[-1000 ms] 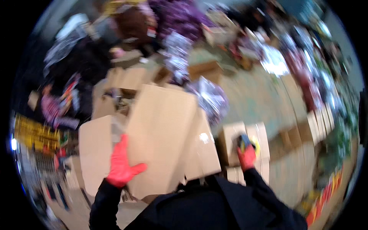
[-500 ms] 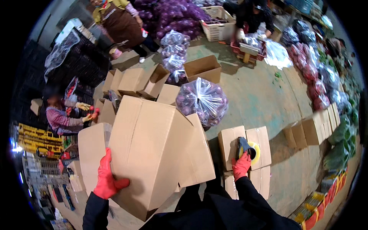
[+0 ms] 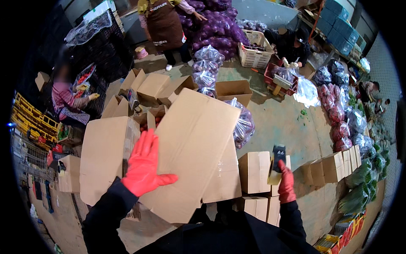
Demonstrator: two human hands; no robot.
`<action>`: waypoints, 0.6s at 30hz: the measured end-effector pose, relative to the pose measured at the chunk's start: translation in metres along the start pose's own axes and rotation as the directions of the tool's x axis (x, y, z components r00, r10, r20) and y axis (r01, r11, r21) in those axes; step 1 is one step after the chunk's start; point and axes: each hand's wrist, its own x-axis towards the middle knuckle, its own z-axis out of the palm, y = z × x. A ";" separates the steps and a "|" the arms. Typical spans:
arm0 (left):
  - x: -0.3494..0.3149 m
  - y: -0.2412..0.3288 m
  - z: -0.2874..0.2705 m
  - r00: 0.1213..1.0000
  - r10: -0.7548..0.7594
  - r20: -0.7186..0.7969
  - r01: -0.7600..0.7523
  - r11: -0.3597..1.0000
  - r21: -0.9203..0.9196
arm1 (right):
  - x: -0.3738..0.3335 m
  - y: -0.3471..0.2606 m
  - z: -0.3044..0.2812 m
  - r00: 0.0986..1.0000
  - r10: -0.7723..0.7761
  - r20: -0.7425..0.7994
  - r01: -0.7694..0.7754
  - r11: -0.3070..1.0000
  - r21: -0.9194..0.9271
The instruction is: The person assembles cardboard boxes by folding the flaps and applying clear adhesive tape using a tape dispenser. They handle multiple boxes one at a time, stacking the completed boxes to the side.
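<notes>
Large plain brown cardboard box, flaps open, tilted upright; black tape dispenser with yellowish roll, raised beside it.

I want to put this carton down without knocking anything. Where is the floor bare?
Bare floor lies right of the carton, between the clear bag, the row of boxes and the red-net sacks. Left and beyond the carton, open boxes crowd the floor.

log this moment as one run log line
left hand: flat on big cardboard box | right hand: holding tape dispenser | near: taped boxes, bagged produce
</notes>
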 end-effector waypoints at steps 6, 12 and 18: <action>0.007 0.001 0.005 1.000 0.019 0.000 -0.018 0.974 -0.227 | -0.088 -0.157 0.074 0.920 -0.371 0.126 0.317 0.895 0.315; 0.016 0.004 0.018 0.996 0.082 -0.021 -0.084 0.991 -0.103 | -0.138 -0.214 0.173 0.947 -0.291 0.139 0.216 0.893 0.396; 0.022 0.005 0.021 0.994 0.095 -0.048 -0.102 0.980 -0.173 | -0.146 -0.206 0.229 0.845 -0.121 0.521 0.004 0.976 0.220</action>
